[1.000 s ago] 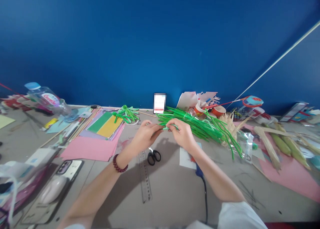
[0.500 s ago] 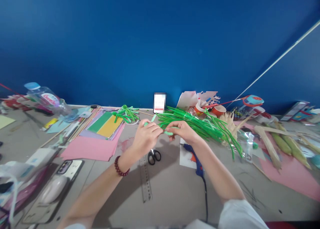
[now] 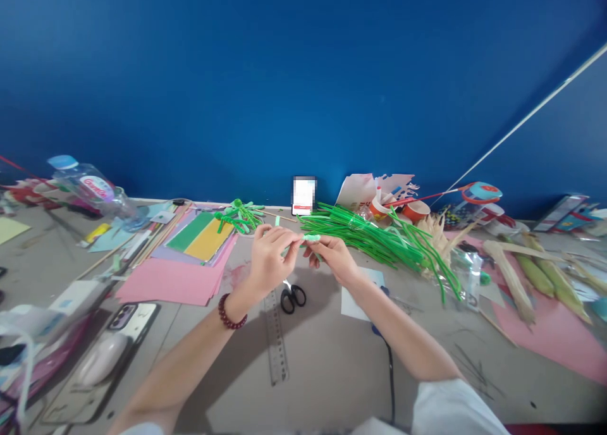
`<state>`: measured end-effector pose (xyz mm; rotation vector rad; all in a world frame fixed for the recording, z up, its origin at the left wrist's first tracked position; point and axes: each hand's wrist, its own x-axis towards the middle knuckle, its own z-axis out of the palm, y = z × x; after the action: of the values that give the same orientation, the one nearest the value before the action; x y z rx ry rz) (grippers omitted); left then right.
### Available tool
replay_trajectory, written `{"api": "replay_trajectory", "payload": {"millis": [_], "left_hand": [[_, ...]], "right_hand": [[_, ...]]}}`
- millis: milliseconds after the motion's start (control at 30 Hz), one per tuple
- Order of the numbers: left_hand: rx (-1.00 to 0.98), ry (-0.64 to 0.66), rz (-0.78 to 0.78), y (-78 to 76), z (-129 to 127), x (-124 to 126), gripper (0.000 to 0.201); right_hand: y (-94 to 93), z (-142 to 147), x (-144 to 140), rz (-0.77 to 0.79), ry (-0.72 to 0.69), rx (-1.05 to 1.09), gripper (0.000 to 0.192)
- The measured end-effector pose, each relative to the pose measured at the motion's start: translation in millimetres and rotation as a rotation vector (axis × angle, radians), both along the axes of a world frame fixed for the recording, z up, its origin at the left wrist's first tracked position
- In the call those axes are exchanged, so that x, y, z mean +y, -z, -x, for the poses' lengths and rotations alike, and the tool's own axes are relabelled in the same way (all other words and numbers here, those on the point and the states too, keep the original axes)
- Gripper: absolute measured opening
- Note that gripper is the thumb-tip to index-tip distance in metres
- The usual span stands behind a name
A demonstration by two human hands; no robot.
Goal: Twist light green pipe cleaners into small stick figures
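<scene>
1 head-worn camera looks forward and down across the table (image 3: 327,365).

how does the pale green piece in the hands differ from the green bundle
The pale green piece is held between the left hand and right hand; the green bundle lies on the table. The piece is minty; the bundle is deeper green. Little of the piece shows; the bundle spreads into many long stems. Both are green.

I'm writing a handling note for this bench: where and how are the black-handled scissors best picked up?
Probably take the scissors by their black handle loops, from above and the wearer's near right side. The loops lie nearer the wearer, while the visible metal points away, and the clear ruler lies along their left.
</scene>
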<state>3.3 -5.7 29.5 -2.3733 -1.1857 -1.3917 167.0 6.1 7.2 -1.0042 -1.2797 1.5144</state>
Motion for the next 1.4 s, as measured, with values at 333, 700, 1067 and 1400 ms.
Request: {"api": "replay_trajectory", "payload": {"millis": [333, 700, 1067, 1400], "left_hand": [[0.310, -0.085, -0.096, 9.0, 1.6, 4.6, 0.016], [0.498, 0.025, -0.161, 4.7, 5.3, 9.5, 0.025], [0.571, 0.132, -0.118, 7.6, 7.1, 7.0, 0.027], [0.421, -0.085, -0.022, 13.1, -12.2, -5.8, 0.020]], "right_hand": [[-15.0, 1.6, -25.5, -0.833, 0.236, -1.062, 0.018], [-32.9, -12.1, -22.5, -1.010, 0.297, -0.896, 0.019], [-14.6, -12.7, -0.1, -0.190, 0.121, -0.249, 0.027], [-1.8, -12.7, 10.7, -0.328, 0.288, -0.424, 0.014]]}}
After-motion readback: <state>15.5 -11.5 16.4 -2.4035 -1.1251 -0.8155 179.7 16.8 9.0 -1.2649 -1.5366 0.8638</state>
